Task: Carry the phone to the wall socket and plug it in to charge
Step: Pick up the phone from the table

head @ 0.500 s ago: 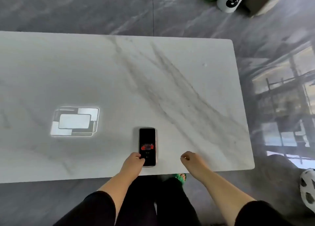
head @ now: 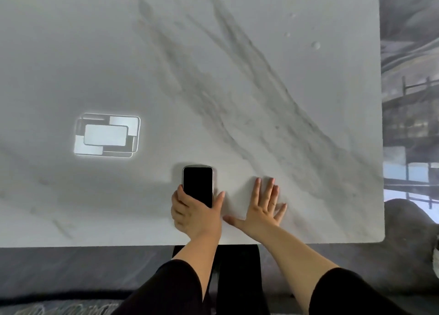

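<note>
Phone [head: 197, 186] lengthwise, pointing away.

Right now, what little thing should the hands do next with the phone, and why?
Probably lift it. The left hand already wraps the lower end of the phone, which seems to lie on the marble table with its screen dark. The right hand is spread flat beside it, empty. No socket or cable shows here, so carrying comes first.

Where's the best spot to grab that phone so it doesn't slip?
Probably across its two long edges, near the lower half, coming from the near end. The phone lies flat and screen-up on the table, thin and narrow, so fingers fit on both sides. The left hand already wraps it that way; the right hand rests flat beside it.
</note>
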`<state>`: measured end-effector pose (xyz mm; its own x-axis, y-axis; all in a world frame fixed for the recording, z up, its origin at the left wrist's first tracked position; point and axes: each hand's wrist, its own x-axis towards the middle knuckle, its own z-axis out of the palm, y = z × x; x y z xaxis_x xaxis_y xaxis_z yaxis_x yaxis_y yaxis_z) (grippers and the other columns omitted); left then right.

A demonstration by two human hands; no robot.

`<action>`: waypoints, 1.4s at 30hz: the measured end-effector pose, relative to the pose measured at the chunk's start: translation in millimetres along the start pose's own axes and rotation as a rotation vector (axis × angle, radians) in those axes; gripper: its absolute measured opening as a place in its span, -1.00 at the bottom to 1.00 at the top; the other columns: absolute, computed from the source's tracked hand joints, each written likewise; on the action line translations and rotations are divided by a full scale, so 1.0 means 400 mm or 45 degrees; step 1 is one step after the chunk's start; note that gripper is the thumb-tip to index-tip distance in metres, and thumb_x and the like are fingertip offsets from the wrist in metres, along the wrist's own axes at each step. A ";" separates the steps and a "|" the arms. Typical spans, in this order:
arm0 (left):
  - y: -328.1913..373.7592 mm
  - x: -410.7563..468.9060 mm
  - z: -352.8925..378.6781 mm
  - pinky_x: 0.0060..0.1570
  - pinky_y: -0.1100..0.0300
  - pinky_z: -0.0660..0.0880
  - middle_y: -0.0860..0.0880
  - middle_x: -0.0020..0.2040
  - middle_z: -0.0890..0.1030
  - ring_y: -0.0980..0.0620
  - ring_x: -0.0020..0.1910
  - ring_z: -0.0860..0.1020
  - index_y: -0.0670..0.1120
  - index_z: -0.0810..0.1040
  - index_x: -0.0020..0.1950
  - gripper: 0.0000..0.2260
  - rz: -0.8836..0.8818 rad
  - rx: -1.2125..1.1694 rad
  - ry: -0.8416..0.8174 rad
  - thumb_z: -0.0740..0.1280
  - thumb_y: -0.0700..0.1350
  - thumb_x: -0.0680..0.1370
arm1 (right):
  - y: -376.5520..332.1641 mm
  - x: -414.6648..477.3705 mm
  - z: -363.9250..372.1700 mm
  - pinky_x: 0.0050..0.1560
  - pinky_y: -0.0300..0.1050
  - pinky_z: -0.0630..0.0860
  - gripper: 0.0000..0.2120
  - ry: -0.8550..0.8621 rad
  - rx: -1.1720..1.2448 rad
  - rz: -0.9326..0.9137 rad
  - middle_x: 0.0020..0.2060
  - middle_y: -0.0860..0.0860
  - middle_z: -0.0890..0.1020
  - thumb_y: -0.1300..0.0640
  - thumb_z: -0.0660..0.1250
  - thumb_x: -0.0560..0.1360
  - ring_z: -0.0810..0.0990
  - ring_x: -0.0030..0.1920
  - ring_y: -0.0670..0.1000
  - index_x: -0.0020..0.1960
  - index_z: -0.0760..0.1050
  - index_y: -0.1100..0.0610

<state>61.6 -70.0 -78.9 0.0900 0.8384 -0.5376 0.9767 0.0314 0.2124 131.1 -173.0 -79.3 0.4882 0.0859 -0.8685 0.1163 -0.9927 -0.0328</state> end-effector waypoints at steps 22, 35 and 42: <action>-0.034 0.001 -0.225 -0.01 0.05 0.48 0.03 -0.06 0.53 -0.13 0.08 0.53 -0.04 0.36 0.22 -0.40 0.282 -0.004 -0.641 0.43 0.23 0.32 | 0.160 -0.184 -0.121 -0.07 -0.06 0.55 -0.58 0.002 0.730 0.025 0.05 0.08 0.65 -0.05 0.28 0.53 0.64 -0.04 0.10 0.32 0.45 0.12; 0.066 -0.440 -0.228 -0.20 0.02 0.60 -0.18 -0.01 0.64 -0.14 -0.17 0.64 -0.13 0.47 0.13 -0.52 0.651 0.479 -1.189 0.42 0.20 0.41 | 0.645 -0.631 0.200 -0.47 -0.33 0.43 -0.83 0.271 1.713 0.530 -0.39 0.07 0.59 0.24 0.25 0.57 0.52 -0.46 -0.07 -0.13 0.56 0.28; 0.054 -0.744 -0.071 -0.50 0.23 0.45 -0.03 -0.14 0.54 0.04 -0.33 0.52 -0.12 0.43 0.13 -0.60 0.806 0.588 -1.174 0.43 0.10 0.46 | 0.910 -0.784 0.384 -0.44 -0.22 0.34 -0.81 0.178 2.085 0.705 -0.30 0.12 0.57 0.15 0.17 0.62 0.51 -0.40 0.04 -0.06 0.48 0.24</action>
<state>50.6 -303.2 108.7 0.4988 -0.0742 -0.8635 0.6700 -0.5990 0.4385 -112.7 -574.3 105.2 0.2394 -0.3486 -0.9062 -0.9603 0.0527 -0.2740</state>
